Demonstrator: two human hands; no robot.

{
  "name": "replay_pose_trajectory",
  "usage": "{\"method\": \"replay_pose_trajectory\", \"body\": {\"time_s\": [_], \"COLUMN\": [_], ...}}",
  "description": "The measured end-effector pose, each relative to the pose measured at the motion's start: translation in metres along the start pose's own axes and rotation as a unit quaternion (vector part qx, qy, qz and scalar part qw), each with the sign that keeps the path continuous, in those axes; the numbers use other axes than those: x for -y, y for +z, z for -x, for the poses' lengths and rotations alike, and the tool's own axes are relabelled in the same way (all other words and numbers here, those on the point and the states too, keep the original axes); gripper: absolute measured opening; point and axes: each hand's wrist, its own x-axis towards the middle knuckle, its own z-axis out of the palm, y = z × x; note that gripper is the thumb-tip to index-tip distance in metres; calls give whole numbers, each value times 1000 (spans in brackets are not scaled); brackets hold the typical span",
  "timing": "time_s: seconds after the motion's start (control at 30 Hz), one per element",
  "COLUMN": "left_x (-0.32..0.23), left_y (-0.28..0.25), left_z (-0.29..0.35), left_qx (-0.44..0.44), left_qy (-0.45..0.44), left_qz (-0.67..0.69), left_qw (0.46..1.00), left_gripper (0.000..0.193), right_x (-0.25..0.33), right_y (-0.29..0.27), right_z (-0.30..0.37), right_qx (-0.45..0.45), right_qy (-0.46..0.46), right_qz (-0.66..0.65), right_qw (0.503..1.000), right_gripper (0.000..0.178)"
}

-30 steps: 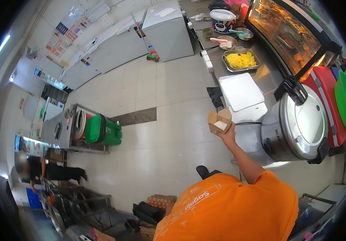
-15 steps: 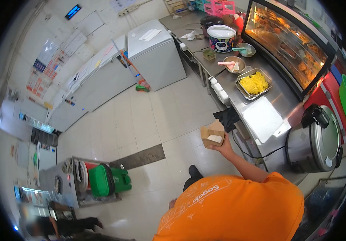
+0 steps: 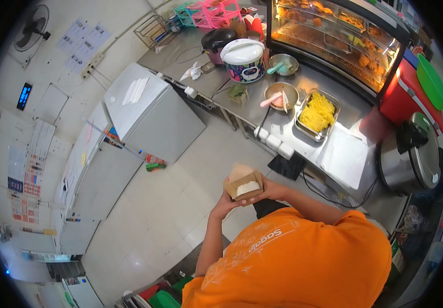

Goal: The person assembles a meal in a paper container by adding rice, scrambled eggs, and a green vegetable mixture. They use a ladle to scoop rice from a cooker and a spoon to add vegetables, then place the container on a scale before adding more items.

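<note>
A brown cardboard food box [image 3: 237, 180] is held in front of my body, its top flaps standing up. White rice [image 3: 247, 188] lies inside it. My left hand [image 3: 224, 205] is closed on the box's left side and lower edge. My right hand [image 3: 269, 190] grips the opposite side, its fingers wrapped round the carton. Part of each hand's fingers is hidden behind or under the box.
On the steel counter to the right are a tray of yellow shredded food [image 3: 318, 113], a bowl with a pink spoon [image 3: 282, 96], white paper sheets [image 3: 343, 156] and a large rice cooker [image 3: 409, 159]. A lit display case [image 3: 334, 46] stands behind. A chest freezer [image 3: 154, 118] is at left.
My left hand has come up and taken hold of the box, which only my right hand held before. The view has swung toward the counter, and the box is nearer my body.
</note>
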Motion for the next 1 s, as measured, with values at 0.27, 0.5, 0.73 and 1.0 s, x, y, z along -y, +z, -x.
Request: {"method": "replay_pose_trajectory", "body": {"time_s": [0.27, 0.5, 0.73, 1.0], "left_x": [-55, -91, -131, -105], "left_y": [-130, -246, -296, -307], "left_z": [-154, -332, -553, -710], "left_qx": [-69, -219, -181, -73], "left_qy": [1, 92, 150, 224], "left_qz": [-14, -63, -138, -203], "left_qw": [997, 969, 962, 950], "left_gripper": [95, 88, 97, 104], "right_x": [59, 88, 99, 74], "right_y": [-71, -171, -242, -270], "right_z": [-187, -278, -371, -428], "right_qx": [7, -244, -484, -414], "right_qy": [52, -14, 37, 218], "right_qz": [56, 329, 469, 623], "right_qw": [997, 912, 738, 627], "right_gripper": [113, 61, 17, 14]}}
